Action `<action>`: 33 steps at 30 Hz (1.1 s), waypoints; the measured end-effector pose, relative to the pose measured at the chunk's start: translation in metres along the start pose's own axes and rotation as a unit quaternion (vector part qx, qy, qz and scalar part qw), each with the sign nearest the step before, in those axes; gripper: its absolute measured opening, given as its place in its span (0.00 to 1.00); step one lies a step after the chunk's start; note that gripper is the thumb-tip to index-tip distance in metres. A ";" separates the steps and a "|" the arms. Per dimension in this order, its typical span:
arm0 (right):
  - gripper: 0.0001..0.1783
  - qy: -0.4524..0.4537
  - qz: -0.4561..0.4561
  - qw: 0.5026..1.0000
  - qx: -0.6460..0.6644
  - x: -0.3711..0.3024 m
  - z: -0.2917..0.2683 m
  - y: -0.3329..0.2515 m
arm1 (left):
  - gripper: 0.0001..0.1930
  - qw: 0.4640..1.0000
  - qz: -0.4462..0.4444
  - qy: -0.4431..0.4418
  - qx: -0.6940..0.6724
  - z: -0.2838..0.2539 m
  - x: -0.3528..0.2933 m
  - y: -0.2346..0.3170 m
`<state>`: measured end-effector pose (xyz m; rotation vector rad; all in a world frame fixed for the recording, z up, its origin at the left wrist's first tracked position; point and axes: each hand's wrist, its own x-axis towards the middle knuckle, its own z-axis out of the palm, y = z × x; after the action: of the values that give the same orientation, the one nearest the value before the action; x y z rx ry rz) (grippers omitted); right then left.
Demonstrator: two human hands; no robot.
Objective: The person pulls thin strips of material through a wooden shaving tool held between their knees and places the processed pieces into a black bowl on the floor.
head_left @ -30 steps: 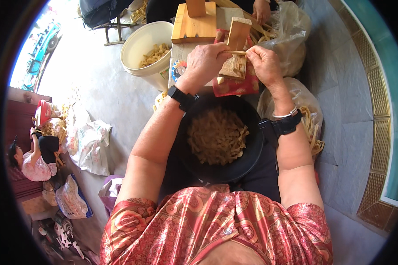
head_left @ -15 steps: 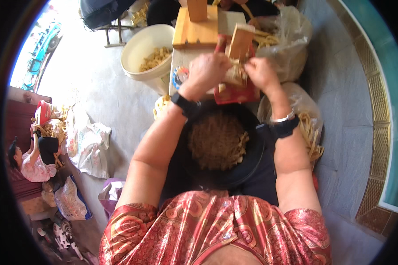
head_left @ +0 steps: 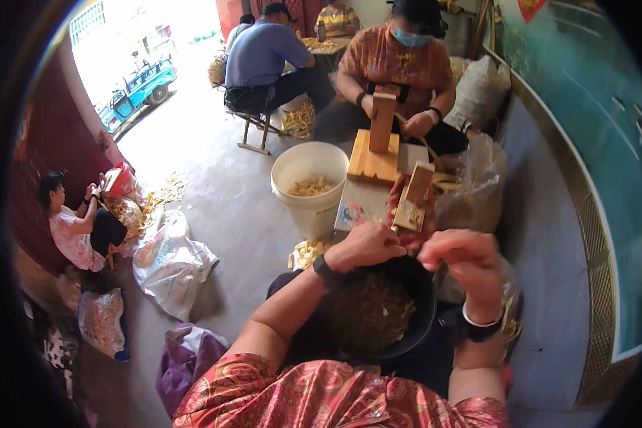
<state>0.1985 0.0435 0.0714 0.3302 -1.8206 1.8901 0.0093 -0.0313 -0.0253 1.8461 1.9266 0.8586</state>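
My left hand (head_left: 369, 247) is over the far rim of a black basin (head_left: 429, 314), its thumb and fingertips pinched together. Whatever lies in that pinch is too small to make out. To its right my right hand (head_left: 469, 267) is raised beside the basin, its bent fingers smeared by motion. Brownish, blurred pieces (head_left: 378, 314) fill the bottom of the basin on my lap. Just beyond both hands, a small upright wooden block (head_left: 419, 182) stands on a wooden piece with pale scraps, on a red support (head_left: 394, 196).
A white bucket (head_left: 301, 207) of yellowish pieces stands left of the bench. Another upright block on a wooden board (head_left: 371, 162) sits farther off, before a masked co-worker (head_left: 389, 64). Clear plastic bags (head_left: 471, 185) crowd the right; a white sack (head_left: 171, 260) lies left.
Both hands have come back from the small wooden block toward me and moved apart, the right one rising. The view has tilted up, bringing the people across the bench into sight.
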 end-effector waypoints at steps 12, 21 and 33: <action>0.05 -0.166 -0.221 0.902 0.331 -0.039 0.098 -0.135 | 0.12 0.980 0.070 -0.166 -0.087 0.067 -0.050 0.036; 0.04 -0.179 -0.298 0.908 0.232 -0.106 0.093 -0.150 | 0.14 0.977 0.100 -0.184 -0.022 0.066 -0.052 0.058; 0.03 -0.185 -0.300 0.932 0.080 -0.196 0.058 -0.133 | 0.11 0.960 0.071 -0.269 -0.026 0.121 -0.038 0.061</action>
<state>0.4222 -0.0502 0.0942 1.2214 -1.5256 1.5966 0.1360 -0.0470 -0.0851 1.9476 1.4353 0.3762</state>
